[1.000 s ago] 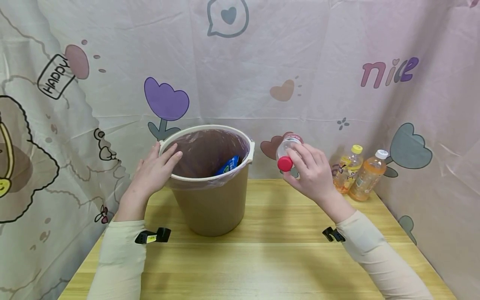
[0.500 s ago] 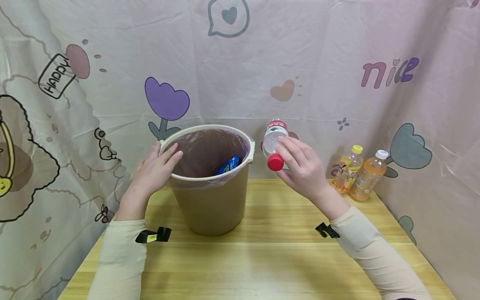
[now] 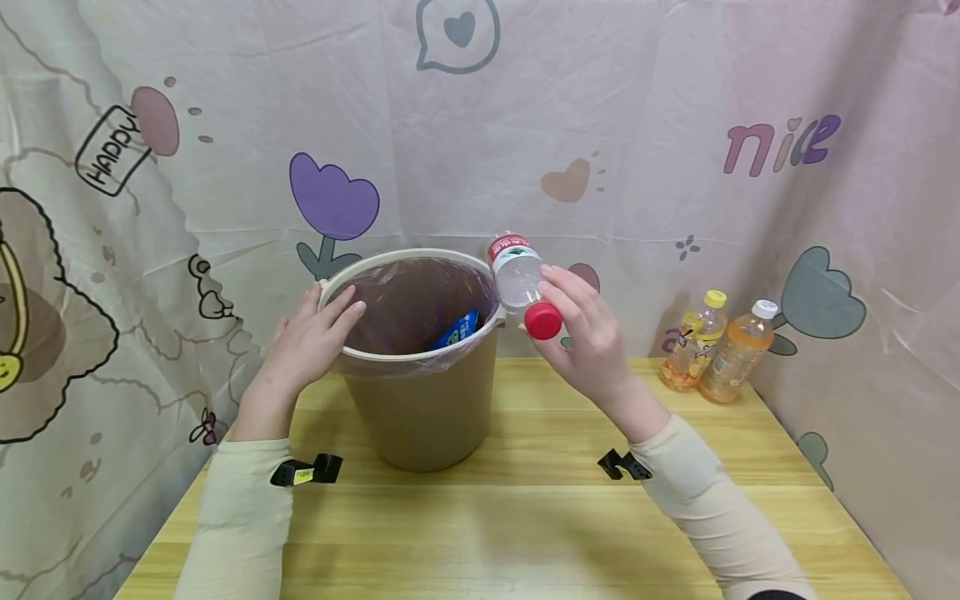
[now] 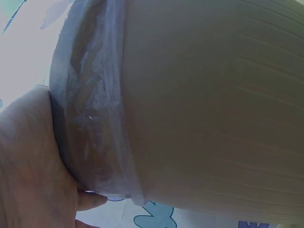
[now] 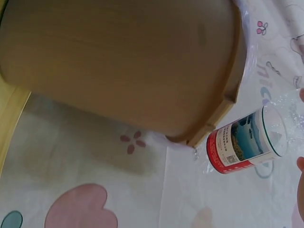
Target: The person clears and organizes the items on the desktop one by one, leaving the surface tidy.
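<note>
A brown trash bin (image 3: 420, 417) with a pale rim and a clear plastic liner stands on the table. My left hand (image 3: 303, 350) holds its rim at the left, some fingers inside and others outside; the left wrist view shows the palm (image 4: 33, 152) against the lined edge. In my right hand (image 3: 588, 333) is a clear plastic bottle (image 3: 517, 275) with a red cap (image 3: 543, 320), gripped near the cap end. The bottle is tilted, its base beside the bin's right rim, and looks empty. Its red and white label (image 5: 237, 145) shows in the right wrist view.
Inside the bin lies a blue wrapper (image 3: 457, 329). Two bottles with orange contents, one yellow-capped (image 3: 693, 342) and one white-capped (image 3: 738, 350), stand at the table's back right. A printed cloth (image 3: 480, 150) hangs behind the wooden table (image 3: 480, 533).
My right hand has carried the red-capped bottle leftward to the bin's right rim, tipping its base toward the left. The left hand and the bin have stayed in place.
</note>
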`<state>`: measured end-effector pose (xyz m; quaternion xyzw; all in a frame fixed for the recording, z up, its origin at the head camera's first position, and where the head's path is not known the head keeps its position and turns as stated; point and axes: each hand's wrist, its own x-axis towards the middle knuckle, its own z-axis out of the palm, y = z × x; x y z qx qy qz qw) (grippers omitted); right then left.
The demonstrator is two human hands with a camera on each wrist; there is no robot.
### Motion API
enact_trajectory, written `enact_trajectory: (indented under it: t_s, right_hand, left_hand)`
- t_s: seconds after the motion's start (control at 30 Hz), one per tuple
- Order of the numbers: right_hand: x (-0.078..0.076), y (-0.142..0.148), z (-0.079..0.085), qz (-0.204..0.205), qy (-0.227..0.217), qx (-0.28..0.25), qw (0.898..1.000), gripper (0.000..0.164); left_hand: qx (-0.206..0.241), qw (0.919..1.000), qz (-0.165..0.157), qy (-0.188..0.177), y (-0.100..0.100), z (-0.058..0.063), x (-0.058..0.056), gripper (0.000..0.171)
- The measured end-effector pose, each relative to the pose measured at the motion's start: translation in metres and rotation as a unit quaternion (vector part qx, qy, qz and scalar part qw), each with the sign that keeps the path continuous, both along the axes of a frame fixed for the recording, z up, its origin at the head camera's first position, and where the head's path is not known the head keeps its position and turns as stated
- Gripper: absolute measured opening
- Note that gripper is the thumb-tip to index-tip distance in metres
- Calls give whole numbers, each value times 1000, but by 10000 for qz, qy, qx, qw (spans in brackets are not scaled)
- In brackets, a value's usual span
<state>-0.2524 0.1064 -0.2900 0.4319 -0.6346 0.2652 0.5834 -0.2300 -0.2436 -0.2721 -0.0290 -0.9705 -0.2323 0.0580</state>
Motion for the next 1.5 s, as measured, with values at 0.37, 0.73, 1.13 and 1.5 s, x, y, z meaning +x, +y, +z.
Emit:
enact_trajectory:
  t_s: [0.37, 0.73, 1.13, 1.5]
  right_hand:
    - [-1, -16, -5, 609, -165, 96, 9980, 48]
    - [-6, -20, -10, 859, -281, 361, 9953, 49]
    - [-10, -23, -12, 836, -662, 545, 9928, 52]
    - [-11, -26, -19, 451, -856, 956, 9907, 50]
  left_hand:
    - [41, 10000, 18, 53, -1, 2, 1, 76]
    - [39, 10000, 29, 43, -2, 1, 0, 75]
    - [76, 10000, 31, 35, -2, -1, -1, 76]
    - [75, 10000, 40, 19, -1, -1, -1, 75]
